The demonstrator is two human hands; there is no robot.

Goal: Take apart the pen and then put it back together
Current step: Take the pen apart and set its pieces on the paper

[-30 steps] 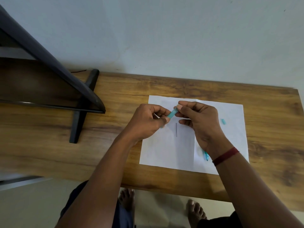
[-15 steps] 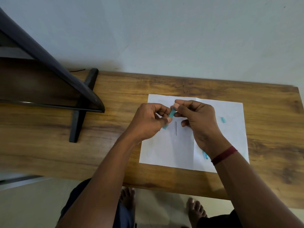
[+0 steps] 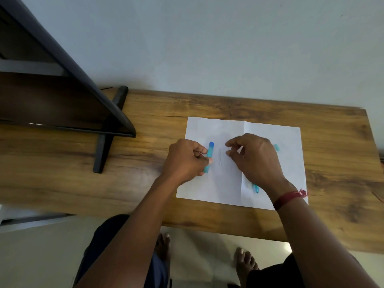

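Observation:
A teal pen barrel piece (image 3: 209,156) stands lengthwise on the white paper (image 3: 270,138), pinched by my left hand (image 3: 185,161) near its lower half. A thin dark refill (image 3: 220,160) lies on the paper between my hands. My right hand (image 3: 253,159) hovers to the right of the refill, fingers apart, holding nothing. Below that hand's wrist a teal tip section (image 3: 255,188) rests on the paper, partly hidden. A small teal piece (image 3: 276,147) peeks out behind my right hand.
The paper lies on a wooden table (image 3: 145,183) against a pale wall. A dark monitor with a black stand (image 3: 104,150) occupies the table's left side. My bare feet show on the floor below the table's front edge.
My hands have separated. The right hand let go of the teal barrel piece and moved right; the left hand lowered the piece onto the paper, left of the refill.

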